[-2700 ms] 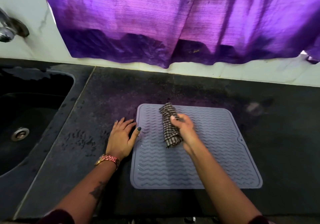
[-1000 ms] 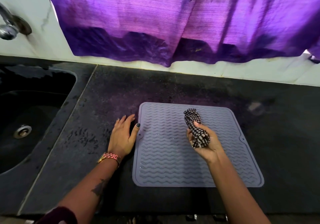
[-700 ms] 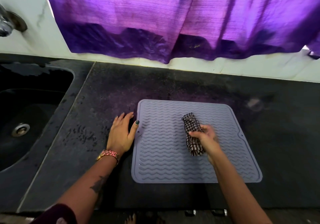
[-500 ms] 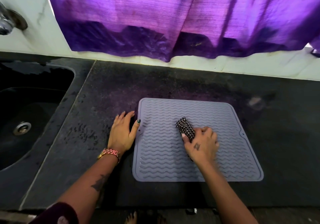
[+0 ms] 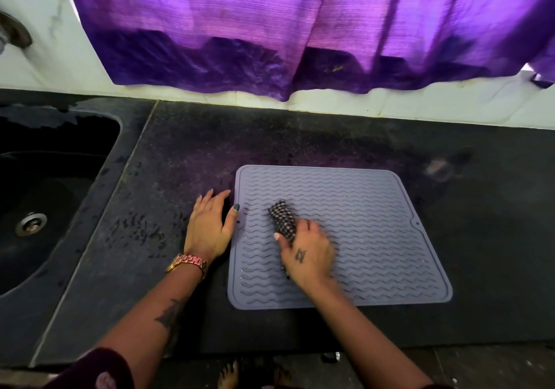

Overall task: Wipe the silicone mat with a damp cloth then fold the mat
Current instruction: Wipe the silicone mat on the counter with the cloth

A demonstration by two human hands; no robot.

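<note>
My dark stone counter (image 5: 300, 136): grey silicone mat (image 5: 375, 223) flat on it, my left hand (image 5: 208, 226) palm-down beside mat's left edge, thumb touching edge. Sink (image 5: 45, 193) sunk at left.

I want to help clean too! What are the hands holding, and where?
The right hand grips the checked cloth by its near end. The left hand holds nothing; it lies flat beside the mat.

Purple curtain (image 5: 270, 28) above dark stone counter (image 5: 300, 136)
</note>
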